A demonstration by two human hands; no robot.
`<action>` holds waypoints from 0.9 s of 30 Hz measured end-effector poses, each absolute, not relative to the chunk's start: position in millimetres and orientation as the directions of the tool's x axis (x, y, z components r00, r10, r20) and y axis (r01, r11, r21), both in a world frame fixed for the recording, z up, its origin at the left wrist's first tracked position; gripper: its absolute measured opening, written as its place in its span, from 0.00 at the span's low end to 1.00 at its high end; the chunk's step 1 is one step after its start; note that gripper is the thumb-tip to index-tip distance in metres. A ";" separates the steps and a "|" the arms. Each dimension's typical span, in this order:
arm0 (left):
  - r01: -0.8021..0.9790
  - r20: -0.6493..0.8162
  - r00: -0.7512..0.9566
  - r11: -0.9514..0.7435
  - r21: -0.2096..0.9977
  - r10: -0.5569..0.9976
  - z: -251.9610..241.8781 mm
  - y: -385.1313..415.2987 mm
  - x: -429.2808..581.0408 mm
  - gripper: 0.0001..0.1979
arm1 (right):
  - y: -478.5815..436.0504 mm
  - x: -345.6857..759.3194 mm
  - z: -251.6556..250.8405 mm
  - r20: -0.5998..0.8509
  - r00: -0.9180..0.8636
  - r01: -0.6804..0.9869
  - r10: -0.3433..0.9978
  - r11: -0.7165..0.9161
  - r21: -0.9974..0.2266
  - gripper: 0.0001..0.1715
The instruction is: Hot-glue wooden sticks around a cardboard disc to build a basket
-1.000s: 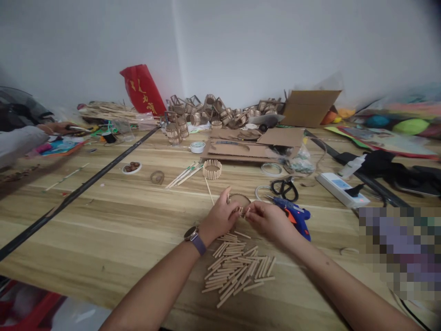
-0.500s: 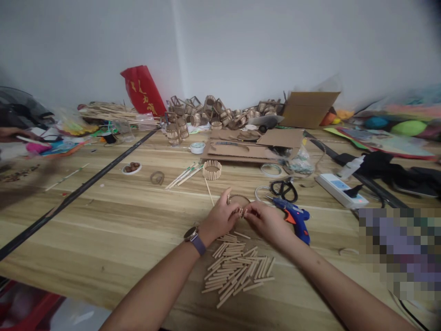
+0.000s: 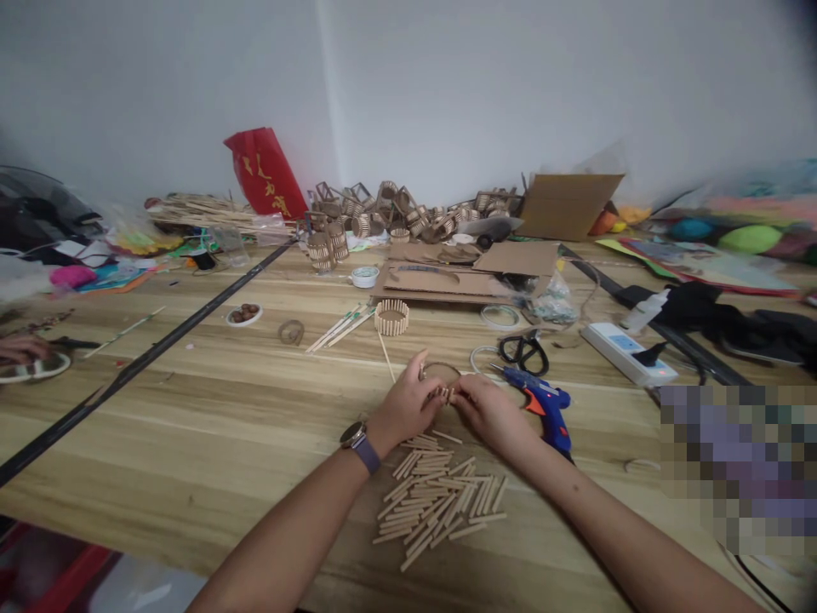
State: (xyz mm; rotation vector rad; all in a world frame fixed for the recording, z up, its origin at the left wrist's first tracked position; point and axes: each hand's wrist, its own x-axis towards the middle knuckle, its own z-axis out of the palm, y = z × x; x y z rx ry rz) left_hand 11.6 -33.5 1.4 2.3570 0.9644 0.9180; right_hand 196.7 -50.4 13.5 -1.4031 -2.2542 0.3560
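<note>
My left hand (image 3: 408,400), with a watch on the wrist, is closed on a thin brown cardboard ring (image 3: 443,366) that has a few short wooden sticks along its near edge. At that same edge my right hand (image 3: 486,405) pinches what looks like one short stick (image 3: 451,396), mostly covered by the fingers. Just below both hands lies a loose pile of short wooden sticks (image 3: 427,498). To the right of my right hand rests a blue glue gun (image 3: 545,398). Beyond the ring stands a finished-looking round stick fence (image 3: 391,317).
Behind are flat cardboard pieces (image 3: 440,281), a heap of small stick-and-cardboard baskets (image 3: 408,209) and a tape roll (image 3: 366,276). Black scissors (image 3: 524,351) and a power strip (image 3: 629,353) lie right. Another person's hand (image 3: 24,347) is at far left, by a bowl of brown balls (image 3: 244,314).
My hands keep nearly the same place, with the fingertips shifting slightly at the ring's edge. At far left, the other person's hand has come down from higher up, near a pale round object.
</note>
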 end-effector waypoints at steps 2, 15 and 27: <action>0.454 0.405 0.541 -0.661 0.597 0.737 2.5 -33.6 11.7 0.08 | -50.2 196.2 12.4 0.252 -0.378 0.787 0.891 0.453 -0.419 0.10; 0.432 0.400 0.529 -0.643 0.632 0.749 0.5 -33.7 11.8 0.07 | -68.4 192.3 44.7 0.243 -0.278 0.845 0.929 0.357 -0.397 0.06; 0.451 0.330 0.473 -0.546 0.706 0.817 -1.0 -30.0 15.6 0.36 | -74.4 269.3 68.2 0.055 0.031 0.970 0.998 -0.017 -0.243 0.19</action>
